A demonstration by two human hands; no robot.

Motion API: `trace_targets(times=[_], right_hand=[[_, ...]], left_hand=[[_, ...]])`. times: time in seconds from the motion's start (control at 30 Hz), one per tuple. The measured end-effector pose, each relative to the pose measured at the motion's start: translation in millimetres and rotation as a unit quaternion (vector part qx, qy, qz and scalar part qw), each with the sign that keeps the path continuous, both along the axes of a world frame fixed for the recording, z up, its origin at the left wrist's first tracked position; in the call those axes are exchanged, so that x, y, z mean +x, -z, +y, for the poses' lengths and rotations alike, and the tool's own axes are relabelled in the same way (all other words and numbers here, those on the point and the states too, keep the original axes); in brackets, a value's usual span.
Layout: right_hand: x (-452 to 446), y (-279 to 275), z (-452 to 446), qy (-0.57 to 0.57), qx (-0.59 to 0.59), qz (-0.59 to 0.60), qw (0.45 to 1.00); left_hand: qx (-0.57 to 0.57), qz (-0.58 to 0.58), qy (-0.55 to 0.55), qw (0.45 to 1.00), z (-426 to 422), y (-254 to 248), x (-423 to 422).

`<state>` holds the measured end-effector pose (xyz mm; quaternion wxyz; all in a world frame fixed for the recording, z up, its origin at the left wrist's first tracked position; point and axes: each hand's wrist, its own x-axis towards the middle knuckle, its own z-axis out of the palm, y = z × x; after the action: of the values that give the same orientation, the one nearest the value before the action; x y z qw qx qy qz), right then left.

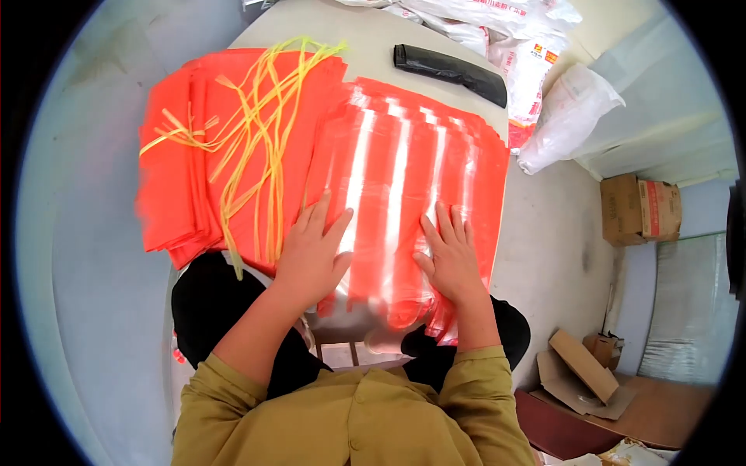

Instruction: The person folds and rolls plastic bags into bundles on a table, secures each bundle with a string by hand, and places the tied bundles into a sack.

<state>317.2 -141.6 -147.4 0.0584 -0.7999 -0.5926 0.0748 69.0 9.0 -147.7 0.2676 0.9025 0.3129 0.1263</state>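
Observation:
A stack of red plastic bags with pale glossy stripes [396,155] lies on the table in front of me. My left hand [312,252] rests on its left part, fingers spread. On its lower right part lies my right hand [451,260], palm down with the fingers apart. Neither hand grips anything. To the left is a pile of folded red plastic sheets [175,198], partly under the striped stack's side. Yellow strings [272,155] lie loosely across that pile, knotted near its left side.
A rolled black plastic bundle [451,74] lies on the table [357,46] beyond the stack. White printed sacks [521,78] stand behind at the right. Cardboard boxes [622,210] are against the right wall, and opened cardboard [579,373] lies at the lower right.

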Motion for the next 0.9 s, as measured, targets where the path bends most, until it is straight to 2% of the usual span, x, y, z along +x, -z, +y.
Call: trace_targets(times=[0.33,0.43,0.53,0.63,0.73,0.83,0.9], right_hand=[[28,0,28,-0.031,0.018,0.007,0.999],[45,8,22,0.038,0.083,0.043,0.995],[59,18,18,0.023,0.053,0.015,0.998],[71,20,17,0.008,0.101,0.059,0.993],[67,14,14,0.077,0.166,0.095,0.978],[59,14,8,0.090,0.105,0.089,0.986],[54,7,5,0.123,0.128,0.157,0.971]], left_hand=[[0.032,0.007,-0.013,0.999,1,1,11],[0.049,-0.016,-0.025,0.998,0,3,15],[0.055,-0.004,-0.033,0.998,-1,4,17],[0.045,0.011,-0.039,0.998,-3,3,19],[0.035,-0.003,-0.052,0.998,-3,7,18],[-0.018,-0.036,-0.100,0.994,-1,6,18],[-0.074,-0.071,-0.138,0.985,4,5,19]])
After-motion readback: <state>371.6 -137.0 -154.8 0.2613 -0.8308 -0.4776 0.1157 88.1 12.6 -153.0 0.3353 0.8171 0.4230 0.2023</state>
